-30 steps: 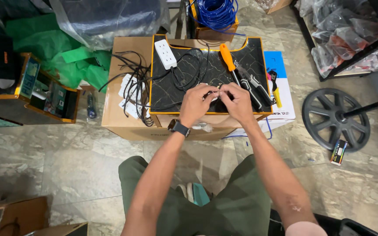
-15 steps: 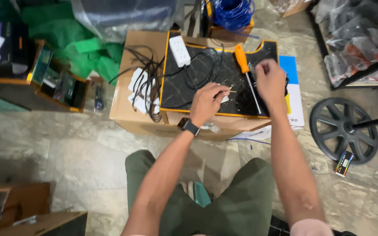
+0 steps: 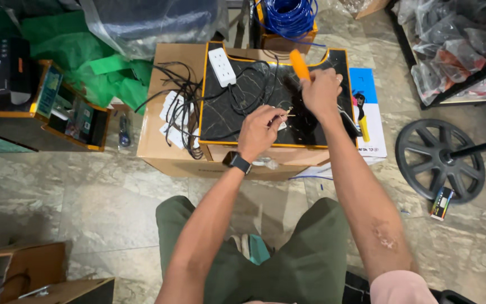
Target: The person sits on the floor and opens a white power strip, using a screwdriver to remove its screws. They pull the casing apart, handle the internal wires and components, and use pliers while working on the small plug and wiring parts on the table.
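Near frame center, the left hand (image 3: 261, 130) is pinching thin wire ends (image 3: 286, 114) pointing right; just right, the right hand (image 3: 322, 93) is gripping an orange-handled screwdriver (image 3: 299, 65), handle angling upward, over the black mat (image 3: 265, 95).

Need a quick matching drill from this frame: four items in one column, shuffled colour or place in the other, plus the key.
Items
1. screwdriver handle
2. cable coil
3. power strip
4. watch

Colour or place
A. blue, in a box beyond the black board
B. dark, on the left wrist
C. orange, gripped by the right hand
D. white, lying on the black board

Pairs: 1-C, 2-A, 3-D, 4-B
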